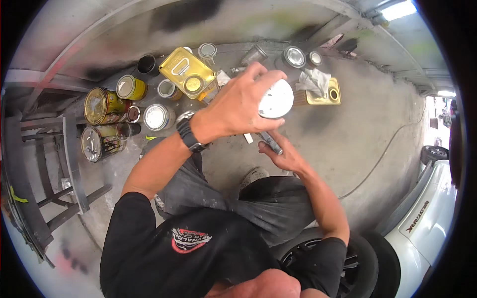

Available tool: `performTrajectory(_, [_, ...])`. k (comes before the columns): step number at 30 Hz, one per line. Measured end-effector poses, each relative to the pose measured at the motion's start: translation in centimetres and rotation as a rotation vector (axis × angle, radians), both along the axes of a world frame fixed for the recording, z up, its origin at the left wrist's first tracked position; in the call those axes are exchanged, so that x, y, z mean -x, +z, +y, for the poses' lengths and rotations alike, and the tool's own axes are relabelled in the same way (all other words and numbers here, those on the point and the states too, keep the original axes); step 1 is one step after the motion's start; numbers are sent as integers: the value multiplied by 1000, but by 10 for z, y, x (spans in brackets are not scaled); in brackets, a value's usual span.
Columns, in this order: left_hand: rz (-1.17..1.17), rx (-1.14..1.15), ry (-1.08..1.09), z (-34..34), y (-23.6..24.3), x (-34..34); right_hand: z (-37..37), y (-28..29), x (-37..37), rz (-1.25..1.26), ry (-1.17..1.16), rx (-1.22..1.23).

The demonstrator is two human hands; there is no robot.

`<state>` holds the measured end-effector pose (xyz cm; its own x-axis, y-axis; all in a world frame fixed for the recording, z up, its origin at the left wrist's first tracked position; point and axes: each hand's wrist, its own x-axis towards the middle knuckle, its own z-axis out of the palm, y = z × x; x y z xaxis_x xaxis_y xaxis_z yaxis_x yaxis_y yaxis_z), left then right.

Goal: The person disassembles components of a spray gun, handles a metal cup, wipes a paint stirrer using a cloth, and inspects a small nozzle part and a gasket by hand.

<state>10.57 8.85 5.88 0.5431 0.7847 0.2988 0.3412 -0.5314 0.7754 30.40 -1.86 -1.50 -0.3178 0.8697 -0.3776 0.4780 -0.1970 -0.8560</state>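
Observation:
My left hand [241, 102], with a dark watch at the wrist, is closed around a white round-topped cup [276, 99] with dark specks on its face. Below it, my right hand [285, 158] grips a grey metal handle [271, 143] that looks like part of a spray gun. The upper end of this handle runs up behind the cup and my left hand, so I cannot see how the two join. Both are held in front of my knees, above the concrete floor.
Paint tins [102, 107] and round lidded cans [156, 117] crowd the floor at left. A yellow rectangular can [188, 73] stands behind my left hand; another yellow can [323, 98] bears a crumpled cloth [315, 82]. A metal stand [74, 164] is left, a car [422, 213] right.

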Motion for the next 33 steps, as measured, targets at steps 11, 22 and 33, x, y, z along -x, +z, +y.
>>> performTrajectory(11, [251, -32, 113, -5, 23, 42, 19, -11, 3, -226, 164, -334])
performTrajectory(22, [297, -16, 142, 5, 11, 42, 27, -24, -5, -312, 164, -361])
performTrajectory(33, [328, -129, 544, 64, -42, 111, 27, -20, -9, -135, 8, -636])
